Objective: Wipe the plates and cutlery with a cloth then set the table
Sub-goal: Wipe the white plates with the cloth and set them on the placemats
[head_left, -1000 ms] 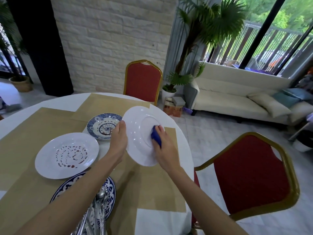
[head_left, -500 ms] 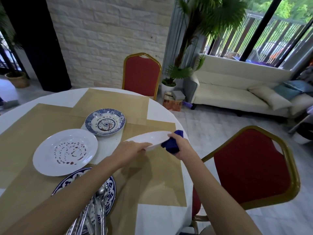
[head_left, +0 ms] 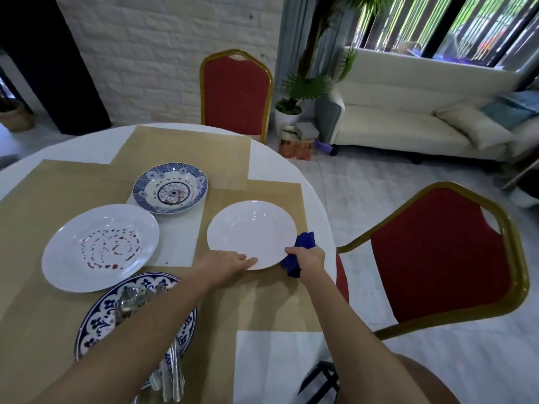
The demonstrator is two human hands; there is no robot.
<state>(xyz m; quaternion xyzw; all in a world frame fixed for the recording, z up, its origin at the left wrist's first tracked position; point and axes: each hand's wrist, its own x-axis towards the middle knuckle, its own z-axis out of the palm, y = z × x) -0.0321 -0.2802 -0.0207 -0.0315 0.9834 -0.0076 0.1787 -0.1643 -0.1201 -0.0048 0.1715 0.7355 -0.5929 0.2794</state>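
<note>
Down it comes: the white plate (head_left: 252,231), tilted in the air half a second ago, now lies flat on the tan placemat (head_left: 262,301) near the bench's (head_left: 271,365) right edge. The left grip (head_left: 224,262) rests straight fingers on the plate's near rim, not curled. The right grip (head_left: 309,258) is closed round the blue cloth (head_left: 305,239), bunched against the plate's right rim, thumb on the rim. Further left sit a stained white plate (head_left: 100,246) and a blue patterned bowl (head_left: 170,192). The cutlery (head_left: 128,301) lies heaped on a blue patterned plate (head_left: 99,319), partly behind the left forearm.
</note>
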